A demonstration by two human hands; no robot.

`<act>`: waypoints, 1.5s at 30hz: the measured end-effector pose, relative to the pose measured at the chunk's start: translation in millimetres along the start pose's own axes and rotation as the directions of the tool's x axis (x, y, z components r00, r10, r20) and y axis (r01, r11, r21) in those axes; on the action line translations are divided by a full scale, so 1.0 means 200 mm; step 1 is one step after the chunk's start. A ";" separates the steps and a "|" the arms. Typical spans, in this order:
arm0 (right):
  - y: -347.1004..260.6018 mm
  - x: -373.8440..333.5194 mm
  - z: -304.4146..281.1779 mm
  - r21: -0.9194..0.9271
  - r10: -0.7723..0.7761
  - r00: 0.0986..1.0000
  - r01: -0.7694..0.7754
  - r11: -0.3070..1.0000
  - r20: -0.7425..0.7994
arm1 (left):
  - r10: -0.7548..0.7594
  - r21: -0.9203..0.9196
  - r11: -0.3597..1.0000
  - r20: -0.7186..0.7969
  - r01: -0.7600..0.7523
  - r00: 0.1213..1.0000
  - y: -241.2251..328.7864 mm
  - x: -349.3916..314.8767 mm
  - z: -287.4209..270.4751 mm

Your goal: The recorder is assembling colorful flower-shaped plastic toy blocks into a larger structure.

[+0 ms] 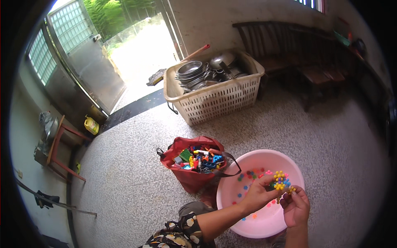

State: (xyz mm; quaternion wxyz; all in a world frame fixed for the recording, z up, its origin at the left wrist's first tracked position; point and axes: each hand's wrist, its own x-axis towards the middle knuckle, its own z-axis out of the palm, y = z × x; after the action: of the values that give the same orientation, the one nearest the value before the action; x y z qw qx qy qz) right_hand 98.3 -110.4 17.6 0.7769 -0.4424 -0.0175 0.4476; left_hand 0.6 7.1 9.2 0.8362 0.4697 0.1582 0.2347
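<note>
My left hand is closed on a cluster of joined flower-shaped plastic pieces, mostly yellow with some purple and blue. Close by, my right hand pinches a small yellow flower-shaped piece at the cluster's lower right; whether the two are joined I cannot tell. Both hands are above a pink basin. Loose flower-shaped pieces in red, blue, green, pink and orange are scattered over its bottom. My left hand and forearm hide part of the basin's inside.
A red cloth bag full of mixed toy bricks stands left of the basin. Behind it is a large white plastic basket of metal pans and bowls. A dark wooden bench lines the far wall, and an open door is at far left.
</note>
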 end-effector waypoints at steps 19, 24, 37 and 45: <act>0.02 0.03 0.00 0.158 0.034 0.995 -0.048 0.986 0.094 | 0.070 0.077 0.995 -0.117 -0.062 0.991 0.03 0.04 -0.05; 0.00 0.03 0.00 0.157 0.036 0.996 -0.049 0.986 0.083 | 0.081 0.060 0.996 -0.135 -0.073 0.988 0.04 0.06 -0.04; -0.02 0.02 0.01 0.119 0.054 0.997 -0.061 0.991 0.059 | 0.049 0.115 0.993 -0.143 -0.032 0.989 0.03 0.07 0.00; -0.03 0.01 0.03 0.111 0.056 0.996 -0.064 0.992 0.067 | 0.051 0.113 0.993 -0.129 -0.036 0.990 0.01 0.07 0.01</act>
State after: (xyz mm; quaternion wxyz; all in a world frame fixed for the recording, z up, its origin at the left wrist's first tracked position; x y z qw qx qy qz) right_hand 101.2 -105.4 24.4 0.7860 -0.3833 -0.0037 0.4850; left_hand 13.2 15.2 11.4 0.7913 0.5023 0.2154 0.2741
